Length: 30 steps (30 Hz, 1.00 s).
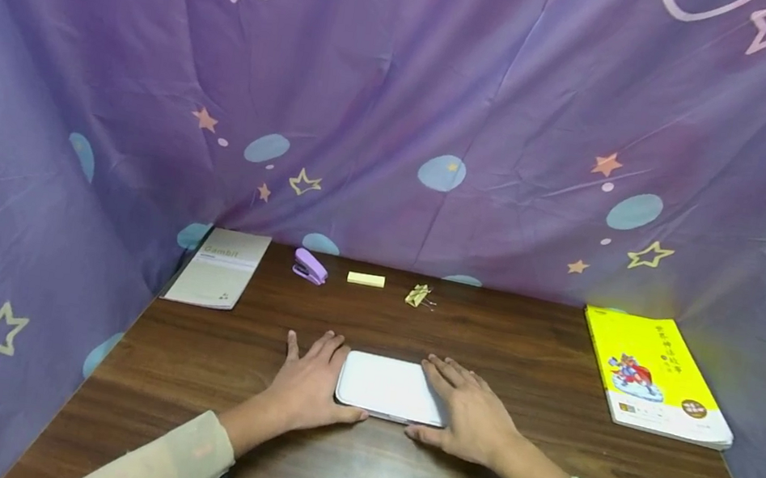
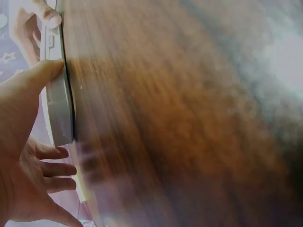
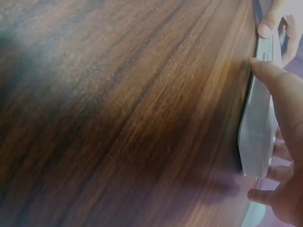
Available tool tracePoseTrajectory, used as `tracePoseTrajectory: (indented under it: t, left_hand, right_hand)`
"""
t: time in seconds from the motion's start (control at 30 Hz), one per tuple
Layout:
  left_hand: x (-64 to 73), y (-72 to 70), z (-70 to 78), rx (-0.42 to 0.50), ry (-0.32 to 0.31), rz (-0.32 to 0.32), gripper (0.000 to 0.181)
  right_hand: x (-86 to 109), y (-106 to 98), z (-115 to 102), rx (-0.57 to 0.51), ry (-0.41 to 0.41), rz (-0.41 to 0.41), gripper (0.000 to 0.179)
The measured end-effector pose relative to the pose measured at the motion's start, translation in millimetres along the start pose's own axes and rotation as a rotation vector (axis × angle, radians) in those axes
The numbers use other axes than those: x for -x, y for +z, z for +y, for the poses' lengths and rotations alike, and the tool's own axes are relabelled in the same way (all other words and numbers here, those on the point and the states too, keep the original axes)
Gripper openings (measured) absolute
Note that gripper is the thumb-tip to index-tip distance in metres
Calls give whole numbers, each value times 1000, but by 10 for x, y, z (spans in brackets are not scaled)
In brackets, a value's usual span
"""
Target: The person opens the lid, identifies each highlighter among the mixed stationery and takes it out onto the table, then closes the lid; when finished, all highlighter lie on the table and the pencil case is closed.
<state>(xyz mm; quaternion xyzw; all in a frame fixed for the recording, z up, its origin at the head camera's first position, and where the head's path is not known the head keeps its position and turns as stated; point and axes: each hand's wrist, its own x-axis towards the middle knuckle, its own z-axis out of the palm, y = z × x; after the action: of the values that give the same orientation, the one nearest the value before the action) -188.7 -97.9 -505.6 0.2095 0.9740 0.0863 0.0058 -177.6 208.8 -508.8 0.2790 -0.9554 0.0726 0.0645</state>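
A flat white case (image 1: 391, 388) with rounded corners lies on the wooden table in front of me. Its grey-white side and a small latch show in the left wrist view. My left hand (image 1: 309, 388) holds the left end, its thumb along the front edge and its fingers spread past the far left corner. On the opposite end, my right hand (image 1: 471, 416) grips the case (image 3: 256, 127), thumb at the front and fingers over the far right corner. Both thumbs touch the front side near the latch. The case's underside is hidden.
Along the back of the table (image 1: 500, 345) stand a purple stapler (image 1: 310, 266), a yellow sticky-note pad (image 1: 366, 279) and a gold binder clip (image 1: 417, 295). A grey-white notebook (image 1: 220, 269) lies at the back left, a yellow book (image 1: 658, 376) at the right. Purple curtains (image 1: 401, 111) enclose the table.
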Motion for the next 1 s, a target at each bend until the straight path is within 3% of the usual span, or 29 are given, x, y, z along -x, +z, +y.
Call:
tracePoseTrajectory:
  t: [0.43,0.73,1.0]
  left_hand:
    - [-36,38,-5,23,24,32,111]
    - [-57,51,-2,76,20,19,111]
    - [-52,24,29,80,3,-2,113]
  right_hand:
    - [-31,68,20,-41,-2,10,105]
    - [-89,135,102,-218,-47,85,97]
    - [-118,158,151,-272,-100,93,93]
